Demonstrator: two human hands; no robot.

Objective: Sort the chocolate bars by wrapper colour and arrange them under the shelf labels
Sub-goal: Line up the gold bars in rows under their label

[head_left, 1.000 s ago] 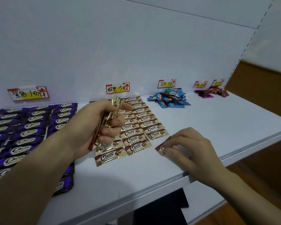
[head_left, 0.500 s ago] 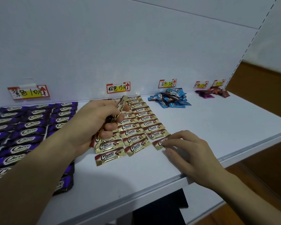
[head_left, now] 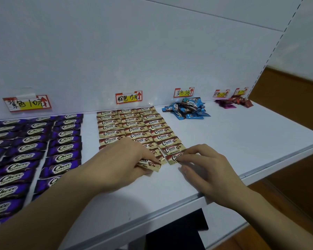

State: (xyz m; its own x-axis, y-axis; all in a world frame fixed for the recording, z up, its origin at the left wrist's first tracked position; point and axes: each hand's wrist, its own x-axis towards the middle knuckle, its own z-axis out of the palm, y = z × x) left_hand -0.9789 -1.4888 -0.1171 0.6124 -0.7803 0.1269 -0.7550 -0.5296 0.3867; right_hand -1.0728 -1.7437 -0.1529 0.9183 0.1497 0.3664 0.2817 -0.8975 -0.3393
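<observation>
As left fingers (head_left: 142, 170) and right fingers (head_left: 190, 156) pinch gold bars (head_left: 149, 164), purple bars (head_left: 61, 148) lie beside.

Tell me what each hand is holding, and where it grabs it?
The left hand grips a small stack of gold bars by its left end. The right hand pinches one gold bar by its right end.
</observation>
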